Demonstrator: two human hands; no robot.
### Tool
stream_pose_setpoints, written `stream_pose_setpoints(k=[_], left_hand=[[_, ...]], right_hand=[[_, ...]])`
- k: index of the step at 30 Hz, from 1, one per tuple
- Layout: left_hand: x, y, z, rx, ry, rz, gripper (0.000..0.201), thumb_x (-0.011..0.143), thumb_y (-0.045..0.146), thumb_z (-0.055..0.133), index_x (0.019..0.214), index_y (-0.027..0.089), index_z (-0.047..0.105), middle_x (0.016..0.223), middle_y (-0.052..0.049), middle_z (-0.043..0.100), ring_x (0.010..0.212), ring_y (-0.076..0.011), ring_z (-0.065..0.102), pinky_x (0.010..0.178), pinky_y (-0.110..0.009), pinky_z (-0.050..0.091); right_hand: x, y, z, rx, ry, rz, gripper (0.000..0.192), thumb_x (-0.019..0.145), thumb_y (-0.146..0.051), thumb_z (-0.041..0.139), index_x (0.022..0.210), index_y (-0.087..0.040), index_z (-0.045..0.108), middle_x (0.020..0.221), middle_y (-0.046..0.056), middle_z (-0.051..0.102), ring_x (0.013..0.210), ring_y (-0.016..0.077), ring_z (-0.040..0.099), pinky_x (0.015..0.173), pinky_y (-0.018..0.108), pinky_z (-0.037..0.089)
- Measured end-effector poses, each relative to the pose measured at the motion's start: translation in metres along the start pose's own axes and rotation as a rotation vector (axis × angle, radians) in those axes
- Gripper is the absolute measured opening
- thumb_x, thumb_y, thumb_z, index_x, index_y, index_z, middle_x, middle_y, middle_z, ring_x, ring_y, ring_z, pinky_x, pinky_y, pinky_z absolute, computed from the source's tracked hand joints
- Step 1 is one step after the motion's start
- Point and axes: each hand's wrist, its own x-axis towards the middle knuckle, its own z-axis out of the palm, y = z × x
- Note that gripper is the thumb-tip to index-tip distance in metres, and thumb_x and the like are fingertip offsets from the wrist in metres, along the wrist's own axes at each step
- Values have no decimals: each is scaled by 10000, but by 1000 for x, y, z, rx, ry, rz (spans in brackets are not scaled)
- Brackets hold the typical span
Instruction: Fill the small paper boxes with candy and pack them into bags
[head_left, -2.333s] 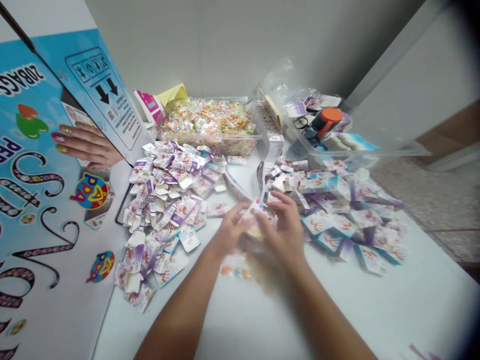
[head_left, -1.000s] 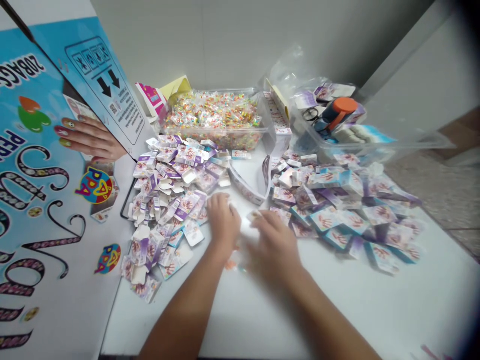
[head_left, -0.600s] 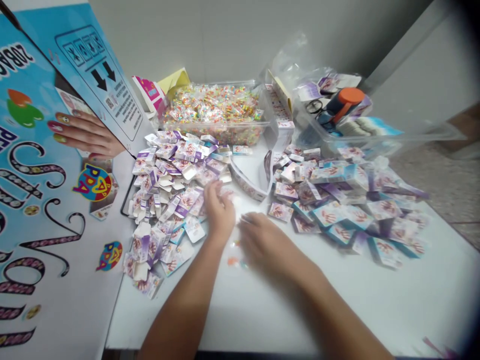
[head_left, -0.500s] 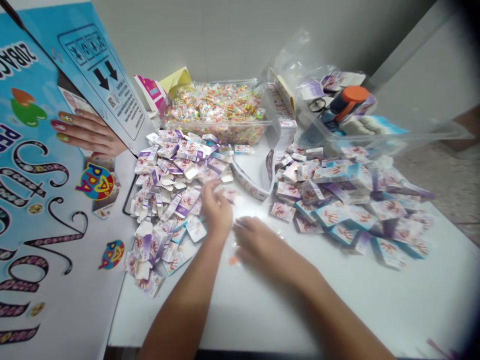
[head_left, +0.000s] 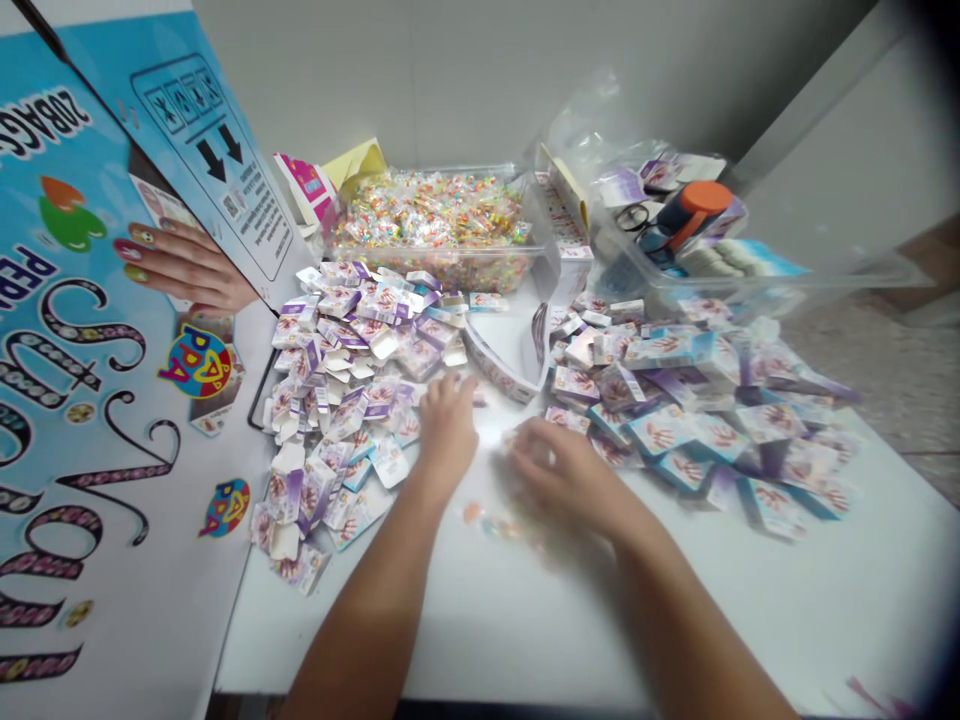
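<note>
Left hand [head_left: 448,425] lies open, reaching into the box pile [head_left: 352,370]; right hand [head_left: 559,470] is blurred, grip unclear, over loose candy [head_left: 480,518] on the counter [head_left: 750,620]

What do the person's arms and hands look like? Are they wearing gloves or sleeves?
No gloves and no sleeves show. Both forearms are bare from the bottom edge of the picture up to the wrists. The left hand and the right hand are bare too, with no watch, bracelet or ring that I can see. The right hand is a little blurred, so small details on its fingers cannot be made out.
</note>
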Motion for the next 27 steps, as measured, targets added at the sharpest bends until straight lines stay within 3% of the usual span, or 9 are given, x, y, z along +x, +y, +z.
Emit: stream_pose_setpoints(k=[2,6,10,13,17,21,24,27], left_hand=[[0,3,-2,18,-22,-18,566,772,19,498,1303,213,530,1241,-155,534,1162,-327,461,973,-488,400],[0,8,0,-32,-8,-141,489,792,100,575,1275,162,526,1138,-150,486,1107,-316,452,984,-461,404],[3,13,3,-195,187,-135,377,778,116,593,1147,160,529,1129,-144,461,1114,-301,457,1011,-464,402],[3,20,1,-382,246,-99,308,721,93,598,1001,185,507,1040,-102,525,999,-244,544,880,-368,475],[-5,31,-7,-594,44,-9,199,722,157,633,872,212,515,739,15,583,652,-143,571,645,-253,448],[-16,37,-14,-614,-20,159,153,739,247,672,783,200,533,655,22,587,576,-121,539,606,-246,412],[-18,41,-18,-648,-86,109,140,774,281,658,806,188,558,643,21,579,550,-110,511,577,-241,395],[-15,45,-21,-738,-175,52,132,783,250,640,878,170,597,679,19,601,569,-102,518,574,-221,398]], right_hand=[[1,3,-3,68,149,41,97,900,-307,589,936,-221,564,871,21,665,753,170,624,661,288,464],[5,6,2,353,417,118,360,881,-392,653,1178,-247,509,981,41,698,637,146,634,597,304,519],[9,4,5,554,651,114,327,847,-376,712,1100,-248,550,953,38,711,660,147,657,560,281,560],[8,0,3,573,772,112,297,824,-349,745,1060,-243,599,961,46,720,683,153,676,526,255,555],[6,-4,-1,647,736,67,222,817,-317,759,1007,-245,669,886,24,730,611,139,665,505,256,555],[3,0,-1,608,737,3,164,818,-288,757,975,-260,720,805,3,717,556,132,643,506,276,554],[3,4,-2,414,752,-78,175,827,-249,742,1000,-273,732,898,26,735,698,172,687,629,326,589],[5,5,-6,219,665,-180,166,868,-195,683,1007,-273,730,988,47,731,919,215,693,813,382,576]])
